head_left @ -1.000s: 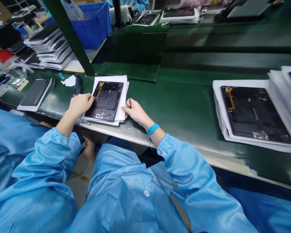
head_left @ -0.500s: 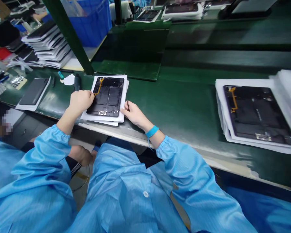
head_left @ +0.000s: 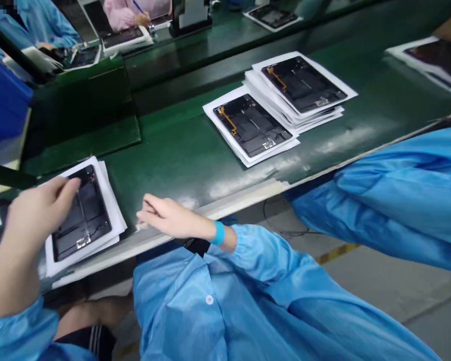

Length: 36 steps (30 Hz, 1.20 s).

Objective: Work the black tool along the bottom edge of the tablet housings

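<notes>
An opened tablet (head_left: 84,205) with a dark interior lies on white sheets (head_left: 115,220) near the table's front edge. Over its upper left part is my left hand (head_left: 41,210), fingers curled and thumb pressed in toward them, covering that side of the tablet. Whatever those fingers may hold is hidden. To the right of the sheets, apart from the tablet, my right hand (head_left: 163,214) is closed by the table edge. Its fingers are bent inward, and I cannot make out what is in them. A blue band (head_left: 218,233) circles my right wrist.
Two stacks of similar opened tablets (head_left: 251,125) (head_left: 302,82) on white sheets stand to the right. A dark green board (head_left: 82,110) lies behind my tablet. A blue bin (head_left: 3,95) is at far left. Other people in blue and pink sleeves sit across and at right.
The view has swung right, bringing the stacks nearer the middle. My left hand has lifted from the tablet's left edge to above it; my right hand has come off the sheets' right edge.
</notes>
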Each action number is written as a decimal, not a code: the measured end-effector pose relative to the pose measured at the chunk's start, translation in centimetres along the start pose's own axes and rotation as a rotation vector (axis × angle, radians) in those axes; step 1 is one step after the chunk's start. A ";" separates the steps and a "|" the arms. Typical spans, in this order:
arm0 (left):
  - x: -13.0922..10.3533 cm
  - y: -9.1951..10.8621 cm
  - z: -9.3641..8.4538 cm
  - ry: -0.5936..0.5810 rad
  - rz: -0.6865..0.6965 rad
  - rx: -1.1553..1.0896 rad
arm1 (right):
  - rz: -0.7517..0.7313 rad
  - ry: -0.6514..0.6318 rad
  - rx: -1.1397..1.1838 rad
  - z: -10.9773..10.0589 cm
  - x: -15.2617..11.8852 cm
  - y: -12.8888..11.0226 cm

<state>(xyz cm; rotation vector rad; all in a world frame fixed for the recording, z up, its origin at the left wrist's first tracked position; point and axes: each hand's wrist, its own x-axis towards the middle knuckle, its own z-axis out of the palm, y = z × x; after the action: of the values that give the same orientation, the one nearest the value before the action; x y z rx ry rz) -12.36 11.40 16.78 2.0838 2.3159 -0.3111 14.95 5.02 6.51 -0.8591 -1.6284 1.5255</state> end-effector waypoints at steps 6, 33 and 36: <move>9.0 17.9 -1.8 -0.036 0.471 -0.657 | 0.107 0.229 0.411 -3.3 -10.0 1.9; 10.9 30.6 6.3 -0.258 0.354 -1.381 | -0.079 1.298 0.333 -19.5 -15.2 6.6; 10.8 31.3 7.0 -0.339 0.316 -1.430 | -0.104 1.361 0.312 -21.3 -14.9 6.5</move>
<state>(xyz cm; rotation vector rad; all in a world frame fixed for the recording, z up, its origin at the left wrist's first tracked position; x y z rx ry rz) 16.36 23.91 4.04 1.3494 1.1966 0.7203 40.78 3.45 -0.40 -1.1886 -0.4052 0.6942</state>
